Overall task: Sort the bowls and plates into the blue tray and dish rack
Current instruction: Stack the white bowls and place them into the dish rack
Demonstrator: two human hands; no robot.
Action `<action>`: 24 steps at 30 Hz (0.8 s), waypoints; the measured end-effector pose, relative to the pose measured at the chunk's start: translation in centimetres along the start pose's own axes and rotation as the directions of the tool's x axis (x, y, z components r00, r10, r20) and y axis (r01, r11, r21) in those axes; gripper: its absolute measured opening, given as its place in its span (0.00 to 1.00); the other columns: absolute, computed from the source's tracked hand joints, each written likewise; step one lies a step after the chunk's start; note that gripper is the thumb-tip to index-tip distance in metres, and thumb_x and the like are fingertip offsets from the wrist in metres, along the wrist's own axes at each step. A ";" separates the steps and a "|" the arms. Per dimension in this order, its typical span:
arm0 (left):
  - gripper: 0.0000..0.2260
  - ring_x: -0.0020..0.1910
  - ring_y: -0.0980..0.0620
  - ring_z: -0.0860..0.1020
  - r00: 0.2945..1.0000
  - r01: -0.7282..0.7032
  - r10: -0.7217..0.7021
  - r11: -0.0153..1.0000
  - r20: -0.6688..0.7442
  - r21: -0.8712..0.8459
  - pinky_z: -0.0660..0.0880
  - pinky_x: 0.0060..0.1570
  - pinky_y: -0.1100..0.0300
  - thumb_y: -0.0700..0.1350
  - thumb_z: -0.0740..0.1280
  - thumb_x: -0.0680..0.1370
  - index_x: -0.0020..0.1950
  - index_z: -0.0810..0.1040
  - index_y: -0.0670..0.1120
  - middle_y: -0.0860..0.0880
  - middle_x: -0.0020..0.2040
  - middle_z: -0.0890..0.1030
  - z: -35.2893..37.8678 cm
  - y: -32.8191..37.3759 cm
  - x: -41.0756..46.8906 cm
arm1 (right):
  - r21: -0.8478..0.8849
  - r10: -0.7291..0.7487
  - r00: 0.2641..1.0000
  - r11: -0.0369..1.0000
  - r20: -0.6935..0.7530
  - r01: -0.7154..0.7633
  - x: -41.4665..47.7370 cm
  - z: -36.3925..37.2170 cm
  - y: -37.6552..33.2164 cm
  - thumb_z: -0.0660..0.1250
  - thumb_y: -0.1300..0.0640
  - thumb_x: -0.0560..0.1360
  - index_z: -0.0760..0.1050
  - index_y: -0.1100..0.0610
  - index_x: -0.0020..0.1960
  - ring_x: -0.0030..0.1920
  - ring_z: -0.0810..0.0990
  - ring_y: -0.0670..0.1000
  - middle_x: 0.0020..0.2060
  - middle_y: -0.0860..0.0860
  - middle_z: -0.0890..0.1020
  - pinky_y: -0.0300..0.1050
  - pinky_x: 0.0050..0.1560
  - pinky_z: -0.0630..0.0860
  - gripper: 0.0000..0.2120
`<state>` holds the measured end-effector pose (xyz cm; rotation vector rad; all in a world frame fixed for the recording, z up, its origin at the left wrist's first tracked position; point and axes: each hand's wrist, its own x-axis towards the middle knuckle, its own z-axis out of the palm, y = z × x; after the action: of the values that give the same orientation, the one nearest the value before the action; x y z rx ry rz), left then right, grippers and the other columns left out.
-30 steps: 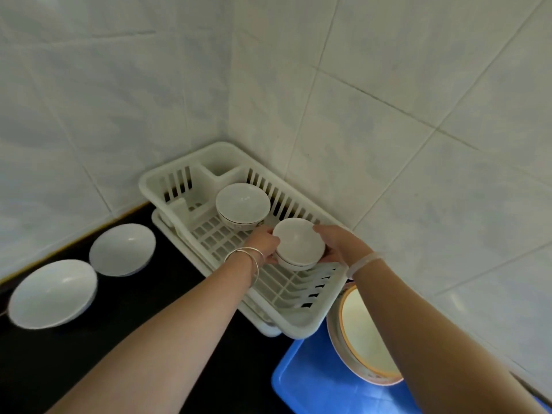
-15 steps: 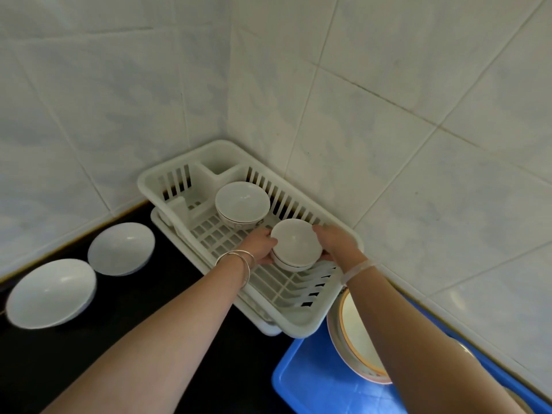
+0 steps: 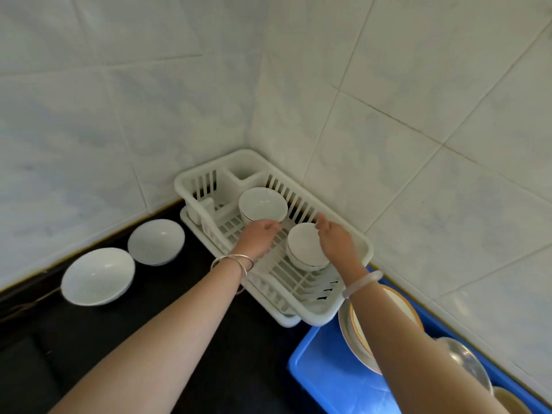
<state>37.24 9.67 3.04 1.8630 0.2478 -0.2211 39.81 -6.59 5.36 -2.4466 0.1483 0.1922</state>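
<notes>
Head view: left hand (image 3: 257, 239) and right hand (image 3: 334, 245) flank the small white bowl (image 3: 307, 245) in the dish rack (image 3: 316, 314), fingers relaxed, holding nothing. Lift both hands clear without nudging it.

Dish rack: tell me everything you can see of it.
The dish rack is white plastic, rectangular, with slotted walls, a grid floor and a small compartment at its far corner. It sits on a matching drip tray on the black counter, in the corner of the tiled walls, its near end beside the blue tray. Inside rest a white bowl and, nearer, stacked bowls. The left hand and right hand reach over it.
</notes>
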 end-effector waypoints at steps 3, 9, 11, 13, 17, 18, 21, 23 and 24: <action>0.15 0.57 0.50 0.77 0.992 -0.035 0.029 0.998 -0.121 -0.048 0.74 0.59 0.55 0.49 0.59 0.79 0.64 0.75 0.48 0.48 0.58 0.80 -3.4 -0.9 -2.8 | 0.064 -0.092 0.994 0.994 0.053 0.088 -2.2 1.9 -3.2 0.45 0.44 0.82 0.77 0.65 0.55 0.51 0.78 0.59 0.51 0.60 0.82 0.46 0.47 0.66 0.30; 0.13 0.58 0.53 0.75 0.887 0.015 -0.024 1.000 -0.461 -0.021 0.69 0.58 0.61 0.46 0.62 0.78 0.62 0.77 0.48 0.48 0.60 0.79 -10.5 -6.3 -8.7 | 0.203 -0.220 0.950 0.963 0.221 0.176 -6.7 8.9 -9.6 0.52 0.47 0.81 0.76 0.52 0.48 0.46 0.80 0.51 0.46 0.52 0.83 0.51 0.53 0.75 0.16; 0.14 0.61 0.50 0.75 0.827 0.073 -0.059 0.997 -0.559 0.002 0.67 0.58 0.62 0.44 0.62 0.78 0.64 0.75 0.47 0.47 0.63 0.78 -12.3 -8.8 -10.3 | 0.163 -0.188 0.928 0.976 0.321 0.141 -7.6 11.8 -10.9 0.53 0.46 0.80 0.76 0.52 0.49 0.45 0.80 0.52 0.46 0.53 0.82 0.48 0.49 0.75 0.16; 0.17 0.64 0.46 0.73 0.766 0.125 -0.110 0.992 -0.633 -0.022 0.67 0.64 0.56 0.41 0.63 0.77 0.66 0.72 0.45 0.44 0.66 0.75 -13.8 -11.2 -11.5 | 0.058 -0.179 0.906 0.984 0.383 0.170 -8.1 14.4 -11.5 0.53 0.46 0.81 0.76 0.55 0.50 0.45 0.80 0.53 0.45 0.54 0.81 0.46 0.45 0.73 0.17; 0.20 0.69 0.41 0.66 0.626 0.243 -0.207 0.968 -0.752 -0.063 0.61 0.69 0.50 0.38 0.64 0.76 0.69 0.69 0.42 0.39 0.69 0.69 -16.0 -15.1 -12.7 | -0.182 -0.195 0.889 0.940 0.415 0.290 -7.9 18.4 -12.4 0.53 0.49 0.81 0.76 0.60 0.55 0.51 0.79 0.55 0.50 0.57 0.81 0.45 0.48 0.70 0.18; 0.21 0.69 0.41 0.66 0.598 0.253 -0.222 0.964 -0.770 -0.081 0.61 0.69 0.51 0.37 0.65 0.76 0.69 0.69 0.41 0.38 0.69 0.68 -16.5 -15.8 -12.8 | -0.224 -0.196 0.890 0.925 0.411 0.307 -7.5 19.2 -12.5 0.53 0.49 0.81 0.75 0.61 0.58 0.53 0.79 0.56 0.52 0.57 0.81 0.46 0.50 0.71 0.19; 0.25 0.69 0.40 0.66 0.554 0.276 -0.326 0.940 -0.766 -0.201 0.61 0.70 0.49 0.37 0.66 0.75 0.71 0.66 0.42 0.38 0.70 0.66 -17.5 -17.7 -12.7 | -0.273 -0.175 0.898 0.914 0.405 0.301 -6.3 21.3 -12.6 0.53 0.49 0.81 0.74 0.63 0.57 0.54 0.79 0.57 0.53 0.59 0.80 0.46 0.48 0.70 0.19; 0.28 0.69 0.41 0.67 0.571 0.278 -0.412 0.911 -0.710 -0.306 0.63 0.70 0.47 0.36 0.66 0.75 0.73 0.62 0.45 0.39 0.71 0.68 -18.1 -18.7 -12.4 | -0.249 -0.146 0.900 0.932 0.410 0.264 -5.6 22.3 -12.7 0.54 0.50 0.81 0.75 0.64 0.53 0.52 0.79 0.58 0.52 0.59 0.80 0.44 0.44 0.67 0.18; 0.28 0.69 0.41 0.68 0.590 0.258 -0.453 0.890 -0.668 -0.377 0.64 0.69 0.46 0.36 0.65 0.75 0.74 0.62 0.46 0.40 0.70 0.69 -18.3 -19.1 -12.3 | -0.234 -0.137 0.902 0.940 0.409 0.249 -5.3 22.6 -12.7 0.55 0.51 0.81 0.75 0.64 0.51 0.52 0.79 0.59 0.51 0.60 0.80 0.45 0.43 0.68 0.17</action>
<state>20.54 32.06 -5.58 1.5426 1.1904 0.3199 34.28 17.93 -3.12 -2.6240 -0.3214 0.6414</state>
